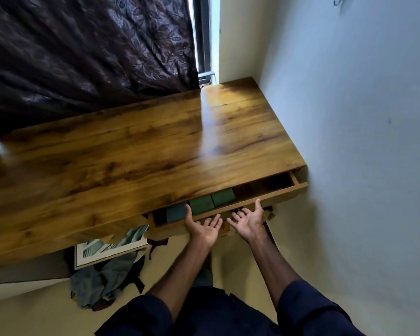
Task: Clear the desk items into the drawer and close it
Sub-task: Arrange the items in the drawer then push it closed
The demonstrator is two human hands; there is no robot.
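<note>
Under the desk [131,151] edge, the drawer [264,201] stands partly open, its long front running left to right just beyond both palms. I see my left hand [204,227] and right hand [249,220] spread, palms up, thumbs touching its front, holding nothing. Inside I count three boxes [201,204]: two green, one teal. Desk top bare.
</note>
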